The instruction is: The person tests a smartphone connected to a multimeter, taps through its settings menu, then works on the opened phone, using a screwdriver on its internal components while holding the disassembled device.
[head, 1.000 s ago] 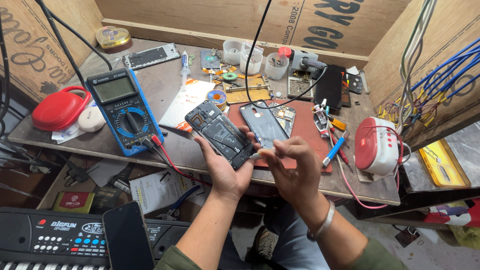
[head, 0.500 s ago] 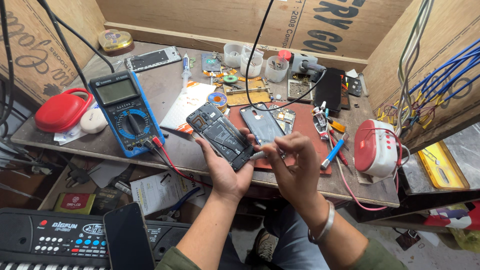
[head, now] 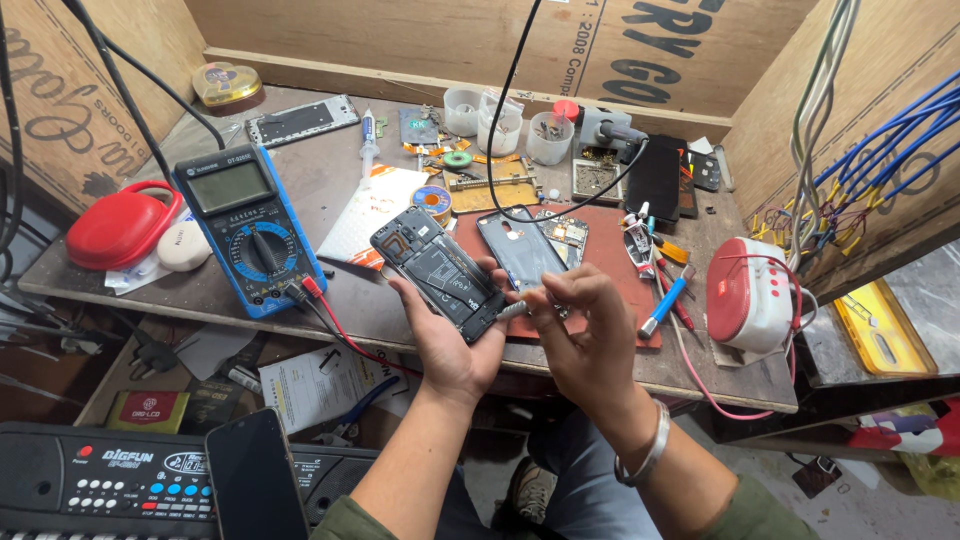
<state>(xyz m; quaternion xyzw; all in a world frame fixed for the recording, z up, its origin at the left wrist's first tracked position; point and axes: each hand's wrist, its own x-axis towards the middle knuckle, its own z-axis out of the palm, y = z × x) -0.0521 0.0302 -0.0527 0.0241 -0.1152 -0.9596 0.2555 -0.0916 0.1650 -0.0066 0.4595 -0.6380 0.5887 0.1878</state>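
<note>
My left hand [head: 448, 345] holds an opened black phone [head: 435, 270] from below, its back removed and its inner parts facing up. My right hand [head: 585, 335] is beside it, fingers pinched on a thin metal tool [head: 512, 309] whose tip touches the phone's lower right edge. A dark phone back cover [head: 520, 247] lies on a red mat [head: 610, 255] just behind my hands.
A blue multimeter [head: 248, 228] with red and black leads lies left, by a red round case [head: 120, 225]. Small cups [head: 500, 125], solder wire, tools and a black phone [head: 655, 178] crowd the bench's back. A red-and-white device [head: 750, 292] sits right. A keyboard [head: 100, 480] is below.
My hands and the phone stay in about the same place. My right hand's fingers have shifted slightly, bringing the tool against the phone's edge.
</note>
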